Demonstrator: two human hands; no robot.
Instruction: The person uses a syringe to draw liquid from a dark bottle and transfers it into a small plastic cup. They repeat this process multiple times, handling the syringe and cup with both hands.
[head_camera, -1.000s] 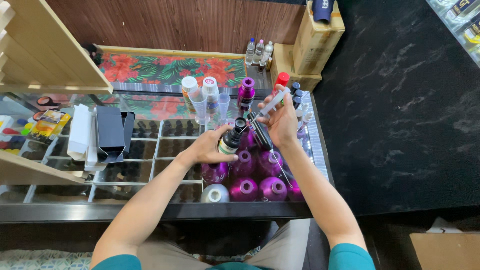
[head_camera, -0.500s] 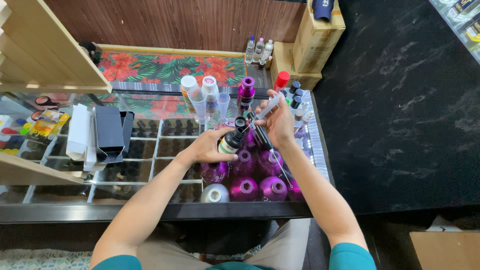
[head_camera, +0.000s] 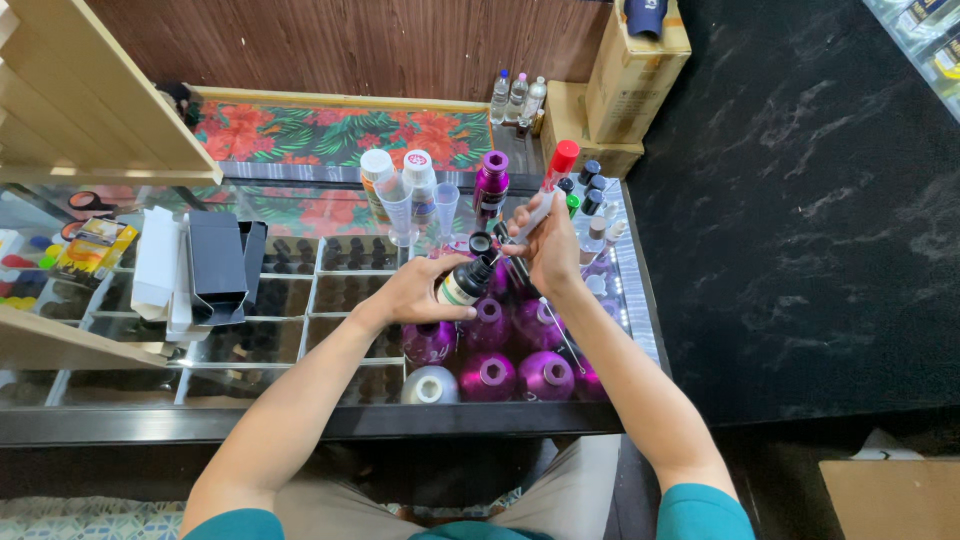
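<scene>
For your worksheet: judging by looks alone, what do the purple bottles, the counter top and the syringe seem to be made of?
Purple bottles: probably metal, with a glossy metallic sheen. Counter top: clear glass, since the shelves of small bottles show through it. Syringe in the right hand: likely translucent plastic, though it is too small to be sure.

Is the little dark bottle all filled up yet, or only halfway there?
Done: the small dark bottle is uncapped and tilted in the left hand. In hand: the right hand holds a syringe with its needle at the bottle's mouth. Left: I can't see the liquid level. The purple bottles on the glass counter stand untouched.
</scene>
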